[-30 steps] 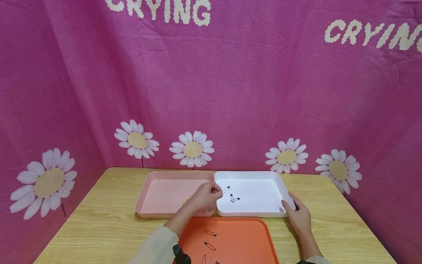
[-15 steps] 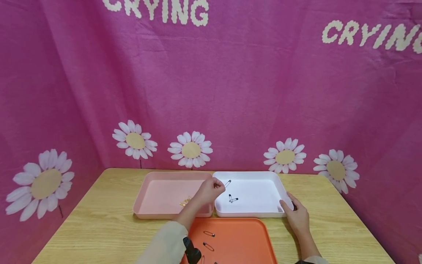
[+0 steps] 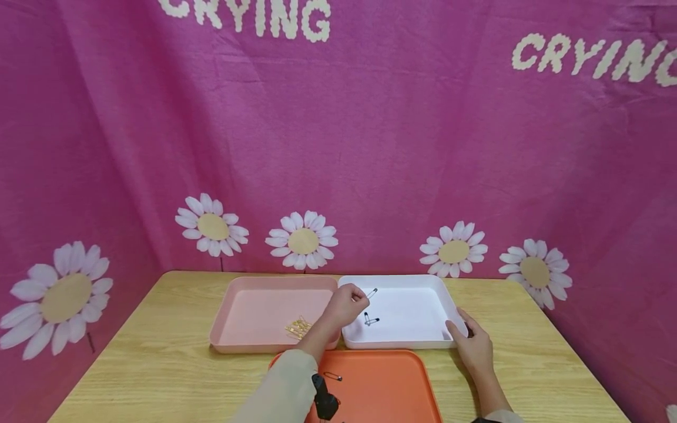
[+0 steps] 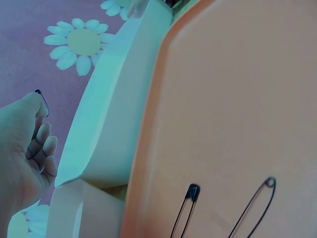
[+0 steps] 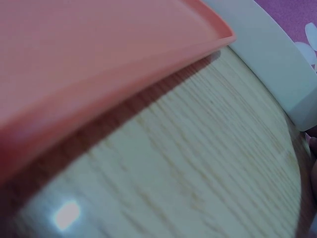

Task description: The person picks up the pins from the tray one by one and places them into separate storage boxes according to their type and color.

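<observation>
"CRYING" twice, cream letters (image 3: 260,17), on magenta cloth (image 3: 338,135)

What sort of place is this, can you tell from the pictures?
Possibly a small makeshift work booth: daisy-printed fabric hangs behind and at both sides of a wooden table, where a shallow white tray sits.

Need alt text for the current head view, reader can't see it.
A person's left hand pinches a black-capped safety pin over a white tray holding similar pins, while the right hand holds that tray's right edge. A pink tray to its left contains gold-coloured pieces; an orange tray with dark pins sits in front, on a wooden table.
</observation>
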### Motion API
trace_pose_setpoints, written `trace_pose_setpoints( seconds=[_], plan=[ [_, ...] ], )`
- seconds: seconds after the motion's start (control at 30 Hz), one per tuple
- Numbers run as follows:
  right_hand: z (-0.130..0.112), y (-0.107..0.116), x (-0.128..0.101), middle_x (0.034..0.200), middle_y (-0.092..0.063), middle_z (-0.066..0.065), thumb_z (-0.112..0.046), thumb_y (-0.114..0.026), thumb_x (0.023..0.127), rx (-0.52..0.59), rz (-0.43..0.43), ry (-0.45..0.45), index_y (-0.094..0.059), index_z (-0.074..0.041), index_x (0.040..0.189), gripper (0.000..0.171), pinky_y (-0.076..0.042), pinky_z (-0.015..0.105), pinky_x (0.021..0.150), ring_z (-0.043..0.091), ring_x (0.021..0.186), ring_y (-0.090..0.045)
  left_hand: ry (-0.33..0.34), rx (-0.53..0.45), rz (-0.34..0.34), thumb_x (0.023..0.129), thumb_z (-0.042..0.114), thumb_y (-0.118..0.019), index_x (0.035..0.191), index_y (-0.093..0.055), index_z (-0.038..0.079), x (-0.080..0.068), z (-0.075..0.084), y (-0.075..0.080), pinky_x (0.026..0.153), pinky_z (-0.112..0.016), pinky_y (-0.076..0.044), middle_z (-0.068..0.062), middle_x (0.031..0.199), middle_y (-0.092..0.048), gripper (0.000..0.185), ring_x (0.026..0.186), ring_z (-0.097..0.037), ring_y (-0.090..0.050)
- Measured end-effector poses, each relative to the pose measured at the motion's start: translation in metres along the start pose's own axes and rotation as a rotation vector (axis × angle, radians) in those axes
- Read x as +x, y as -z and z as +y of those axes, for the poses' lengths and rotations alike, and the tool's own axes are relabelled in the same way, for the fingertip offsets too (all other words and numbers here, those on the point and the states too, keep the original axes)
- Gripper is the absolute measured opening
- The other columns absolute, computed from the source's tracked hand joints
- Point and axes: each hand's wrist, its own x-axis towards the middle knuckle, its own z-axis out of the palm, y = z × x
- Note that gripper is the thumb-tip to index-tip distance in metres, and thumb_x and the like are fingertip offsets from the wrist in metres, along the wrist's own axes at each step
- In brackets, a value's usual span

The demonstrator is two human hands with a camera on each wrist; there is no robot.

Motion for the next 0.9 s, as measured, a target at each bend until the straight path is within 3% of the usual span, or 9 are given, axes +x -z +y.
trace_pose_setpoints(
  seconds=[0.17, 0.5, 0.7, 0.9],
  plan=[
    [-0.001, -0.001, -0.001, 0.141, -0.042, 0.023, -0.037, -0.061, 0.088, 0.008, 0.003, 0.013, -0.046, -0.007, 0.138, 0.060, -0.029, 0.047, 0.108, 0.035, 0.132, -0.038, 0.005, 0.026, 0.004, 0.082, 0.011, -0.059, 0.082, -0.064, 0.006, 0.003, -0.002, -0.007, 0.062, -0.023, -0.043, -0.001, 0.077, -0.059, 0.007, 0.070, -0.010, -0.050],
    [-0.002, 0.000, -0.002, 0.142, -0.042, 0.022, -0.037, -0.062, 0.088, 0.013, 0.002, 0.009, -0.046, -0.007, 0.138, 0.060, -0.029, 0.047, 0.109, 0.035, 0.133, -0.038, 0.035, 0.077, 0.075, 0.081, 0.009, -0.060, 0.081, -0.064, 0.004, 0.005, -0.002, -0.017, 0.065, -0.024, -0.044, -0.003, 0.075, -0.060, 0.006, 0.070, -0.011, -0.050],
    [-0.003, 0.001, -0.003, 0.141, -0.043, 0.022, -0.037, -0.061, 0.088, 0.018, 0.005, 0.007, -0.046, -0.007, 0.138, 0.060, -0.030, 0.047, 0.109, 0.035, 0.133, -0.038, 0.058, 0.124, 0.081, 0.082, 0.012, -0.061, 0.083, -0.059, 0.006, 0.004, -0.002, -0.023, 0.072, -0.028, -0.046, -0.003, 0.082, -0.055, 0.007, 0.075, -0.013, -0.050],
    [-0.002, 0.001, -0.002, 0.142, -0.042, 0.022, -0.037, -0.062, 0.088, 0.028, -0.001, 0.009, -0.046, -0.007, 0.138, 0.060, -0.029, 0.047, 0.109, 0.035, 0.133, -0.038, 0.064, 0.231, 0.073, 0.084, 0.016, -0.061, 0.083, -0.058, 0.007, 0.004, -0.004, -0.027, 0.073, -0.027, -0.045, -0.003, 0.085, -0.051, 0.009, 0.076, -0.013, -0.048]
  ],
)
